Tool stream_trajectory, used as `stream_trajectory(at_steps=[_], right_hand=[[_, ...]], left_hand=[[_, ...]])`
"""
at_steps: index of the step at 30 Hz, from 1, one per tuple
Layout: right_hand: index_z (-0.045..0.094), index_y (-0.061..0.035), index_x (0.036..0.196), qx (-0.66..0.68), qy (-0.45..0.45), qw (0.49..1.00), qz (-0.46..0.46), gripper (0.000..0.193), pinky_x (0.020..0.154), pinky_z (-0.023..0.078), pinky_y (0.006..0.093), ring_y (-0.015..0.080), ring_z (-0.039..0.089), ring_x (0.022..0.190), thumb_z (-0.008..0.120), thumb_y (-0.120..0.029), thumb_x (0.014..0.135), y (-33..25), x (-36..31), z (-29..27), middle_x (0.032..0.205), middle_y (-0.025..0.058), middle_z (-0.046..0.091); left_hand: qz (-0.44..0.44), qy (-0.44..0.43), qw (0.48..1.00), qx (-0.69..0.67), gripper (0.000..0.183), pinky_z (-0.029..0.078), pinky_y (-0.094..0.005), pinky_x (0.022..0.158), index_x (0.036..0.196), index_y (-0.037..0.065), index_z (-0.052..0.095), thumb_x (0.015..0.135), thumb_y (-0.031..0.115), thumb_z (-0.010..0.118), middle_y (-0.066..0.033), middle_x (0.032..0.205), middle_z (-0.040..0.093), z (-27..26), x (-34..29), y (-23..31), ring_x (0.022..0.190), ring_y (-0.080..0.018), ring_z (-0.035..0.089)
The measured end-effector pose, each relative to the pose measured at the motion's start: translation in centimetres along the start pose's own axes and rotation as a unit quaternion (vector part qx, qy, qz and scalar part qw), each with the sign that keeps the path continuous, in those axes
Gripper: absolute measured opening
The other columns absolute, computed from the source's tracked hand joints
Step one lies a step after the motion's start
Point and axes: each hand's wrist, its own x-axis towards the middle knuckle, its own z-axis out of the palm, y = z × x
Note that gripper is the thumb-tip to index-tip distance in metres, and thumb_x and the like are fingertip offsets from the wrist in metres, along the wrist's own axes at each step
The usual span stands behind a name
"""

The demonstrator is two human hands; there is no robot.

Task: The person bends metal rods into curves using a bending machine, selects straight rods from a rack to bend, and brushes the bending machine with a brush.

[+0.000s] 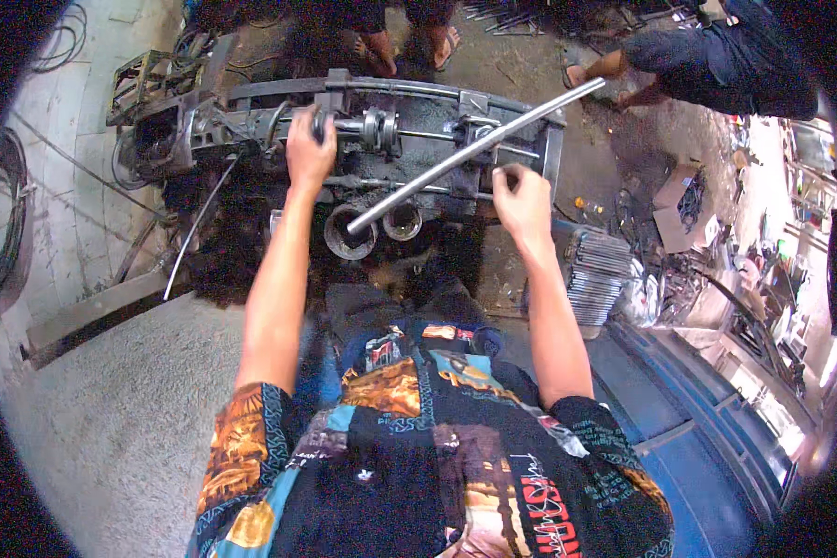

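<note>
In the head view, a metal rod (479, 153) slants across the machine (402, 160), upper middle. The left hand (307, 156) curls at a dark part (321, 125), the right hand (526, 206) below the rod; whether either grip is clamped, I cannot tell. 2 cups (403, 236) have dim insides. Legs (434, 39) are cut off above.

Left hand (309, 156) is up at a dark knobby bit of this grimy metal machine (428, 158), right hand (524, 206) is half-curled near the other end. Long steel rod (474, 155) slants across, its low end over one of two round cups (403, 223).
</note>
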Motion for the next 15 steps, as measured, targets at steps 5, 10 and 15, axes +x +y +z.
stream_trajectory(at_steps=[5,10,15], right_hand=[[0.064,0.0023,0.085,0.017,0.112,0.970,-0.214,0.024,0.077,0.049,0.0425,0.0374,0.063,0.084,0.062,-0.021,0.080,-2.2,5.2,-0.7,0.089,0.0209,0.066],[0.068,-0.0025,0.083,-0.055,0.066,0.984,-0.158,0.035,0.081,0.047,0.0436,0.0353,0.064,0.082,0.062,-0.035,0.074,-3.8,8.8,2.1,0.084,0.0191,0.067],[0.070,-0.0093,0.081,-0.149,0.094,0.979,-0.103,0.033,0.087,0.043,0.0452,0.0333,0.065,0.083,0.057,-0.039,0.074,-4.1,9.5,2.8,0.083,0.0149,0.069]], left_hand=[[-0.119,-0.001,0.989,0.086,0.017,0.048,-0.0415,0.080,0.092,0.000,0.065,0.084,0.013,0.060,-0.0165,0.088,0.063,-6.1,-10.1,1.3,0.087,-0.0349,0.060],[-0.227,-0.101,0.927,0.281,0.035,0.047,-0.0469,0.086,0.109,0.003,0.062,0.085,0.028,0.060,-0.0209,0.106,0.057,-7.7,-17.9,-1.2,0.106,-0.0363,0.053],[-0.412,-0.286,0.834,0.230,0.045,0.048,-0.0510,0.085,0.125,0.010,0.051,0.090,0.036,0.053,-0.0227,0.104,0.062,-8.3,-18.9,-0.9,0.104,-0.0401,0.059]])
